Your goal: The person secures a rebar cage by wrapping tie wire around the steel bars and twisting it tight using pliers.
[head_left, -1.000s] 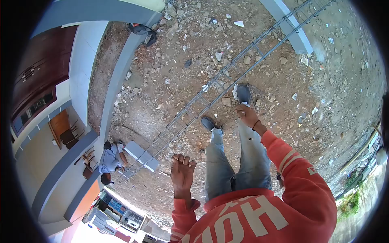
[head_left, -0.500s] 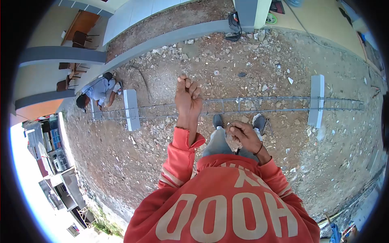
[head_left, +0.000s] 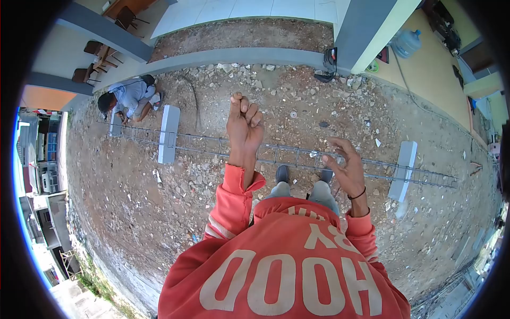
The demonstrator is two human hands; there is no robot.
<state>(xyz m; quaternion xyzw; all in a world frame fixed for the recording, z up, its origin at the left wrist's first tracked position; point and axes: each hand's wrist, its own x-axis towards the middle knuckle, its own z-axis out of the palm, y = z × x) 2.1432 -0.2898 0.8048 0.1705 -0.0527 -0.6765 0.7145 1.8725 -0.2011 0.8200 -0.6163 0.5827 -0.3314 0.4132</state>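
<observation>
My left hand (head_left: 245, 126) is raised with the palm toward me. Its fingers curl in and the thumb presses near the index finger; I cannot make out anything between them. Lower on the right, my right hand (head_left: 348, 169) has its fingers apart and holds nothing visible, with a dark band at the wrist. Below both hands a long, narrow rebar cage (head_left: 275, 154) of thin steel bars and ties stretches from side to side. Grey-white blocks carry it, among them a left block (head_left: 169, 134) and a right block (head_left: 402, 171). Neither hand visibly grips the cage.
A crouching co-worker (head_left: 130, 98) has hands at the cage's left end, beside another block (head_left: 115, 125). Stony rubble ground (head_left: 212, 196) lies all round. A low kerb (head_left: 239, 57), a pillar (head_left: 366, 32) and a dark bag (head_left: 329, 64) are farther off.
My right hand has moved up and right, and its fingers have spread. My left hand stays raised and curled. The view has turned, so the cage now slants down to the right.
</observation>
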